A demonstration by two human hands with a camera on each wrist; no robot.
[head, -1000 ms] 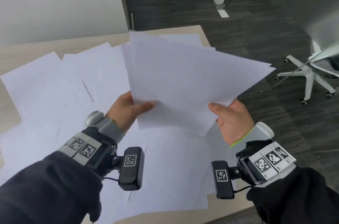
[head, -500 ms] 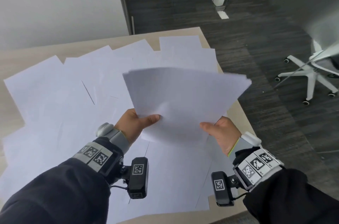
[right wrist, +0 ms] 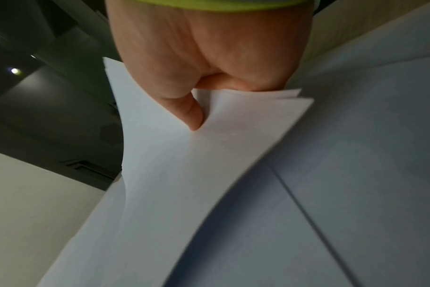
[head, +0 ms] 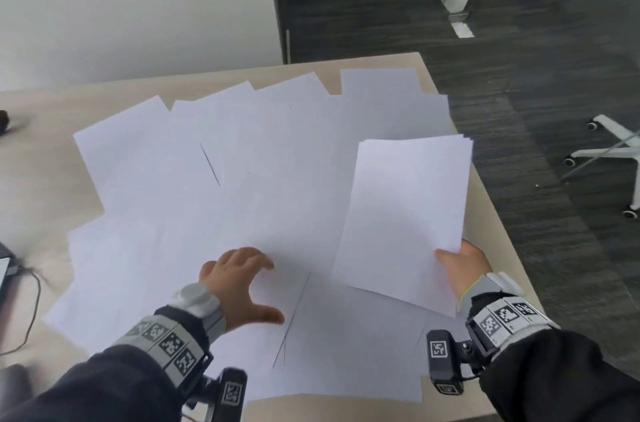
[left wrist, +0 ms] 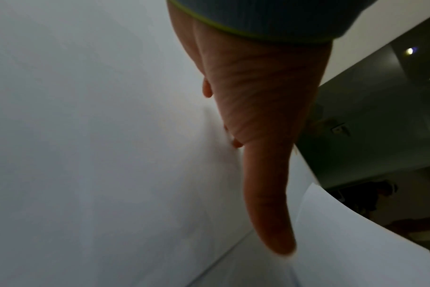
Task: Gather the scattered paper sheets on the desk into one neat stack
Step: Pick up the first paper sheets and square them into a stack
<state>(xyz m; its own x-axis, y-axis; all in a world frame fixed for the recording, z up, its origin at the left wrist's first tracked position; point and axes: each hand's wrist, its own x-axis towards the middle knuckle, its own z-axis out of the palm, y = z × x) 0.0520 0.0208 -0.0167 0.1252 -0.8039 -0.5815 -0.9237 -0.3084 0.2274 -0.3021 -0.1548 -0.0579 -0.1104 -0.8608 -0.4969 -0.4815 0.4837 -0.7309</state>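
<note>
Head view: left hand (head: 239,286) at 7 o'clock, fingers spread and holding nothing, low over the loose sheets (head: 207,207), likely reaching for the next one. Right hand (head: 464,269) at 4 o'clock pinches the gathered stack (head: 405,214) by its near corner, parked clear of pickups. Stack edges roughly squared, white, blank. Loose sheets overlap across the counter (head: 408,63) toward 12.

Left hand (head: 239,283) spread flat (fingers (head: 256,257) splayed), right hand (head: 464,266) pinching closed
</note>
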